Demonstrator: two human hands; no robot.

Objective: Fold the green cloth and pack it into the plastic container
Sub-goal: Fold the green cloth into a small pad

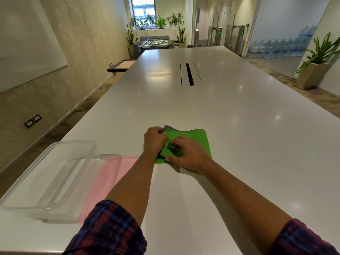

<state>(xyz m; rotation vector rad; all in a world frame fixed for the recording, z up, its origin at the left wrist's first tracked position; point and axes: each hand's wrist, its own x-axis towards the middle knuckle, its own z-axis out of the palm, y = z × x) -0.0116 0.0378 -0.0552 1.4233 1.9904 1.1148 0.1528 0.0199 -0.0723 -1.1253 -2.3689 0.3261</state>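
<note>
Two hands worked a green cloth [199, 142] on a long pale worktop [239, 126], with the packing step not yet begun. At far left, the clear plastic container [27, 181] stood open and empty near the worktop's left edge, its pink lid [106, 175] lying flat just beside it, one end apparently tucked under the container's wall, though the clear plastic made that hard to confirm. Next along, the left hand [154, 139] was closed in a pinch on the cloth's far left corner, lifting it slightly so a grey border showed along the raised edge. The right hand [185, 153] lay on top of the cloth, fingers bent and pressing down, thumb at the near edge.

The cloth sat on the worktop right of the lid and well apart from the container, already looking compact and seemingly doubled over at least once. How many layers it held could not be judged. On this evidence the folding was under way but unfinished; at least one more fold, the carry leftward and the placing inside all remained.

Room was generous: bare surface stretched ahead and to the right, a cable slot [190, 74] lay far beyond reach, and the near edge ran below the plaid sleeves [110, 230].
</note>
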